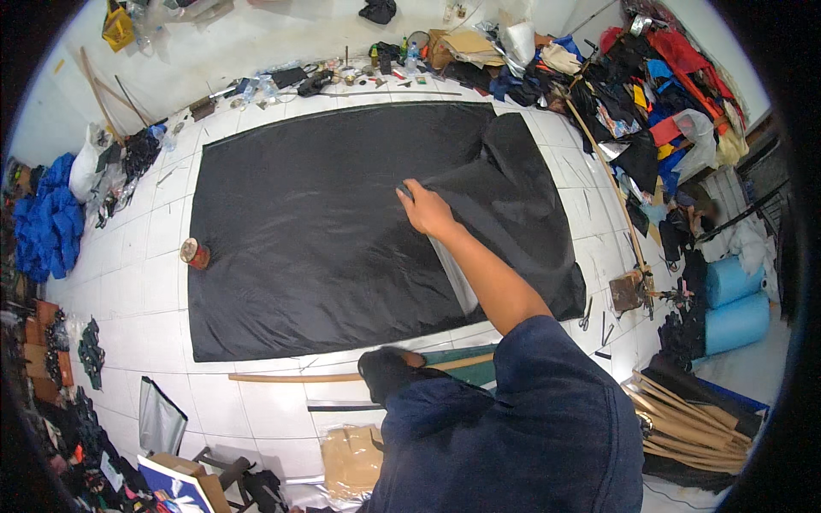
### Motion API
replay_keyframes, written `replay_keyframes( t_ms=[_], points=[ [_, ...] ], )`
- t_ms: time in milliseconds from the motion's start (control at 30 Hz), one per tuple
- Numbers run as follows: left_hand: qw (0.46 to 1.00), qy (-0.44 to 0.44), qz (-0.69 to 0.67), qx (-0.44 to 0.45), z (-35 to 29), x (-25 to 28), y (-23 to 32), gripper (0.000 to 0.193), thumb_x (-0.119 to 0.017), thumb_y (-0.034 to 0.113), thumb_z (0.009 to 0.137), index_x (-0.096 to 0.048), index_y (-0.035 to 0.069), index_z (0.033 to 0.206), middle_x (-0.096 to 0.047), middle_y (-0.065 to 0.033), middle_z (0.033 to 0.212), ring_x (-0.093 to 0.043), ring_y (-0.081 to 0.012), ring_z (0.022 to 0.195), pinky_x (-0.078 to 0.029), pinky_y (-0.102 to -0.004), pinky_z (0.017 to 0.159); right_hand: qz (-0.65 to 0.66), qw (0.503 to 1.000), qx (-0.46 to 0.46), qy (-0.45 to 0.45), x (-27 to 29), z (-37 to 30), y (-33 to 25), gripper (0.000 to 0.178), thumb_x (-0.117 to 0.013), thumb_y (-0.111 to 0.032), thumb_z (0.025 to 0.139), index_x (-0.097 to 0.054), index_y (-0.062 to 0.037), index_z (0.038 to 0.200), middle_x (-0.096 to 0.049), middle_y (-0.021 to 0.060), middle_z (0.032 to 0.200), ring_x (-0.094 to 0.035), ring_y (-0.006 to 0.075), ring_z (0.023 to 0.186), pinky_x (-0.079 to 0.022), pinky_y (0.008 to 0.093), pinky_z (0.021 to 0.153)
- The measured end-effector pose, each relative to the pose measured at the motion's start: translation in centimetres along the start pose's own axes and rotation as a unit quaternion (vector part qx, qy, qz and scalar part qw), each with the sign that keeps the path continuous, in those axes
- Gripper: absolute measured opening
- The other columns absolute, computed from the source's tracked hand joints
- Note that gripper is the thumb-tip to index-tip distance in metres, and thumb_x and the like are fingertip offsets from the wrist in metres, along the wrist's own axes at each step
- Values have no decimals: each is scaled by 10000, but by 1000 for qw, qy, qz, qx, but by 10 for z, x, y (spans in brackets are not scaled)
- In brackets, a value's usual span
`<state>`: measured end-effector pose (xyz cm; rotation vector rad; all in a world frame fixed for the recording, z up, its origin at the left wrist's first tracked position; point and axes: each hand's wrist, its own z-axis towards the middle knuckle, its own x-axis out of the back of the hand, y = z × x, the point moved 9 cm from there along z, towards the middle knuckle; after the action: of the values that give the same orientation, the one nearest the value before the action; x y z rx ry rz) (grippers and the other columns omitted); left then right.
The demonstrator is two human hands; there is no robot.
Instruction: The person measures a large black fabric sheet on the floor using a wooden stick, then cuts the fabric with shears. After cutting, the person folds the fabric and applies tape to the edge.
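A large sheet of black fabric (325, 222) lies spread over the white tiled floor, wrinkled along its near side. Reaching in over it, my right hand (425, 209) is closed with thumb and fingers together at an edge of the fabric, near the middle. To the right of that hand the cloth is lifted into a loose, rumpled fold, and a pale grey strip (455, 275) shows beneath my forearm. A round tin (194, 253) stands on the left edge of the sheet. My left hand is out of the picture.
Scissors (586, 314) lie near the right corner. A long wooden strip (295, 378) runs along the near side by my foot. Blue rolls (737, 323), bundled brown sticks (697, 436) and heaped scraps (658, 111) fill the right. A blue cloth pile (47, 218) sits far left.
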<state>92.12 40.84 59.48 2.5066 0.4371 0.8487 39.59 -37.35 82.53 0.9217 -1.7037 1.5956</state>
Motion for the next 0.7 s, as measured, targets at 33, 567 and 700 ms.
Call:
replay_keyframes(
  t_ms=[33, 567, 700],
  points=[
    [1000, 6, 11, -13, 9, 21, 8, 529, -608, 276, 911, -501, 26, 1365, -506, -234, 1362, -524, -392, 1203, -413, -444, 1035, 6, 1000, -4, -8, -7, -1, -12, 507, -444, -450, 1017, -484, -98, 1379, -626, 236, 1253, -586, 438, 1158, -466, 515, 954],
    [969, 25, -200, 143, 11, -8, -56, 319, -646, 279, 955, -609, 19, 1136, -643, -112, 942, -629, -216, 830, -545, -372, 725, -6, 991, -1, -133, -239, 19, -115, 442, -500, -380, 1000, -560, -67, 1306, -633, 254, 1212, -585, 442, 1150, -468, 469, 959],
    [970, 9, -196, 146, 45, 20, -51, 318, -633, 283, 964, -619, 5, 1117, -644, -107, 922, -617, -198, 817, -526, -351, 719, -67, 990, -47, -117, -288, 30, -124, 456, -493, -381, 1001, -562, -60, 1318, -617, 253, 1250, -571, 440, 1180, -460, 464, 979]
  ],
)
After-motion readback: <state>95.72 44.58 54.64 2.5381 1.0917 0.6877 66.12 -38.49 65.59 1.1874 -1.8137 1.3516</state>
